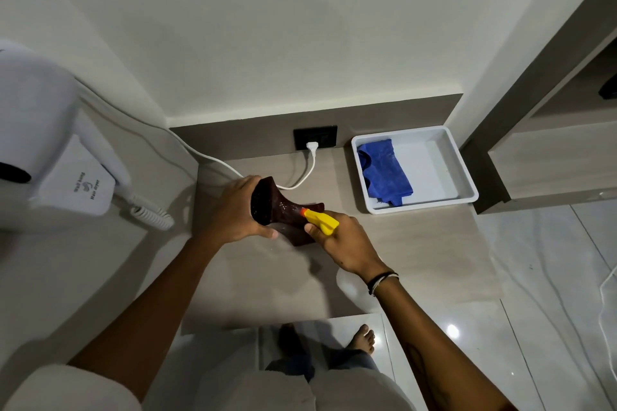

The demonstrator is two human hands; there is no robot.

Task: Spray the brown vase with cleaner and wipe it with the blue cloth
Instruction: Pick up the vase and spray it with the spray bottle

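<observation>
My left hand [233,210] grips the brown vase [277,210] by its wide end and holds it tilted on its side just above the counter. My right hand [344,243] is wrapped around a spray bottle with a yellow trigger head [322,221]; its orange nozzle almost touches the vase's narrow waist. The bottle's pale body shows faintly below my right wrist. Wet specks glisten on the vase near the nozzle. The blue cloth [384,173] lies crumpled in the left half of a white tray [464,177] at the back right of the counter.
A white wall-mounted hair dryer [43,143] with a coiled cord [150,215] hangs at the left. A white cable [310,170] runs across the counter to a black socket [315,137]. Shelving [551,160] stands at the right. Tiled floor and my bare feet show below.
</observation>
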